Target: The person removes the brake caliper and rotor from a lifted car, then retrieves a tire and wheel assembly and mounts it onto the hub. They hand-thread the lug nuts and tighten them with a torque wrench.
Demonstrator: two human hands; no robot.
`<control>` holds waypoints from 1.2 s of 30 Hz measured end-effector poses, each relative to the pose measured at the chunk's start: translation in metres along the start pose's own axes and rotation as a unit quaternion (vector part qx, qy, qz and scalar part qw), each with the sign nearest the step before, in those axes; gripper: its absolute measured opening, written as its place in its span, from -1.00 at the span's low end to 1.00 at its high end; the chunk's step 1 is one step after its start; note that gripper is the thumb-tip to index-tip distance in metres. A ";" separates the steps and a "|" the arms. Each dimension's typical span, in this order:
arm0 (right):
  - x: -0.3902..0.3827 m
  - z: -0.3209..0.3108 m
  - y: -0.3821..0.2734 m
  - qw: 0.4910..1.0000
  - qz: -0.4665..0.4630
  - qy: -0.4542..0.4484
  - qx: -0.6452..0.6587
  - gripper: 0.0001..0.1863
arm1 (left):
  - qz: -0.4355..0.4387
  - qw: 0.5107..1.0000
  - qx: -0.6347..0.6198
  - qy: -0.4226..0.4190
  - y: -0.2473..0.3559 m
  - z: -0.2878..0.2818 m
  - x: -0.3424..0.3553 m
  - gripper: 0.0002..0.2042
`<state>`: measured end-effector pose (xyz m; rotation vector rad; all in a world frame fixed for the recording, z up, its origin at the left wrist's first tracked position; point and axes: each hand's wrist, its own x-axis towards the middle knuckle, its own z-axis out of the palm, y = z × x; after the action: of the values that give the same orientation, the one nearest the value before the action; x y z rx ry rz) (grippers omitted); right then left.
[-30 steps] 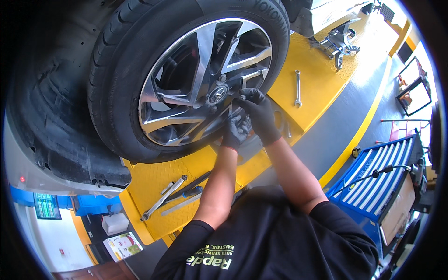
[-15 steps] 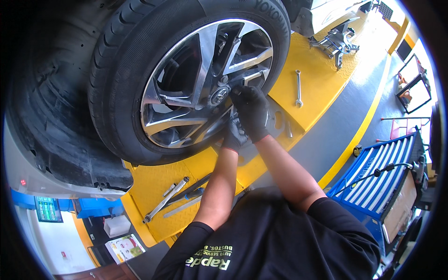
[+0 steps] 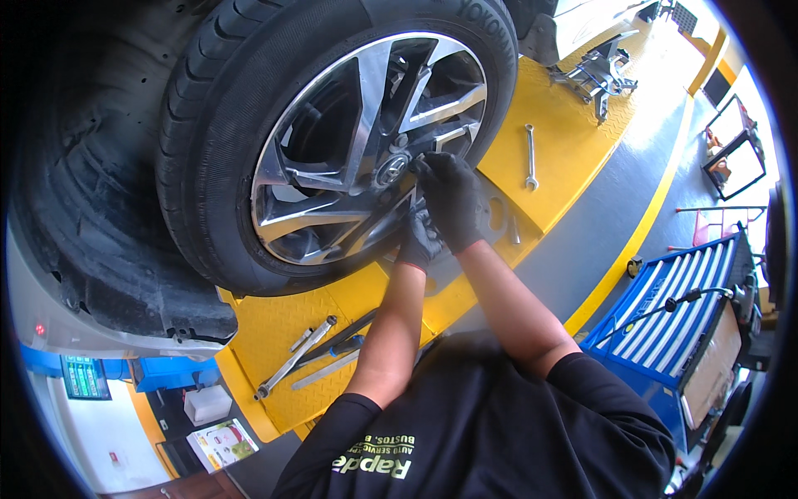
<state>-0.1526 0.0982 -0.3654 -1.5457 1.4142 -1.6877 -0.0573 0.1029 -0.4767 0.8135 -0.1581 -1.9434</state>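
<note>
A car wheel [image 3: 371,91] with silver and black spokes and a black tyre [image 3: 218,187] fills the upper left. My right hand [image 3: 453,200], in a dark glove, has its fingertips pinched together beside the centre cap [image 3: 391,170], at the lug holes. Whatever is between those fingertips is hidden. Just below it, my left hand [image 3: 420,239], gloved too, is curled close to the lower spokes. A small metallic glint shows at its fingers, too small to name.
A combination wrench [image 3: 530,158] lies on the yellow platform [image 3: 573,170] at right, with a metal clamp-like device [image 3: 603,75] beyond. A long-handled ratchet [image 3: 295,358] and other tools lie lower left. A blue tool cart [image 3: 665,316] stands right. The wheel arch [image 3: 91,216] curves at left.
Both hands stay almost in place at the wheel. The right fingers shift very slightly by the centre cap; the view moves a little.
</note>
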 end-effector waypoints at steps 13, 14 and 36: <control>0.004 -0.008 -0.012 0.993 -0.013 -0.054 -0.102 -0.73 | -0.004 1.000 0.001 0.000 0.001 0.006 -0.002 -0.35; 0.003 -0.008 -0.010 0.991 -0.013 -0.067 -0.116 -0.71 | -0.004 1.000 0.000 -0.001 0.001 0.006 -0.002 -0.35; 0.006 -0.003 0.002 0.991 0.042 -0.122 -0.034 -0.68 | 0.035 0.995 -0.043 -0.077 -0.009 -0.032 0.034 -0.35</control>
<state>-0.1577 0.0937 -0.3635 -1.6423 1.4000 -1.3621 -0.0546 0.0859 -0.5209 0.5932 -0.1912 -1.9321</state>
